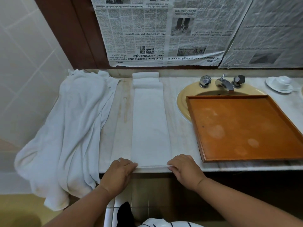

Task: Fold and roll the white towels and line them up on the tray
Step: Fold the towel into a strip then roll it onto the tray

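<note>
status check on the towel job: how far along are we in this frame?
Done: what look like two rolled towels sit at the back of the counter, off the tray. In hand: left hand and right hand grip the near end of a folded towel strip, not yet rolled. Left: the heap of unfolded towels on the left, and the wooden tray holds no towels yet.

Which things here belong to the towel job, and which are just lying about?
Job: folded towel, held at its near end by left hand and right hand; rolled towels; unfolded towel heap; tray.
Lying about: tap, cup and saucer, newspaper.
</note>
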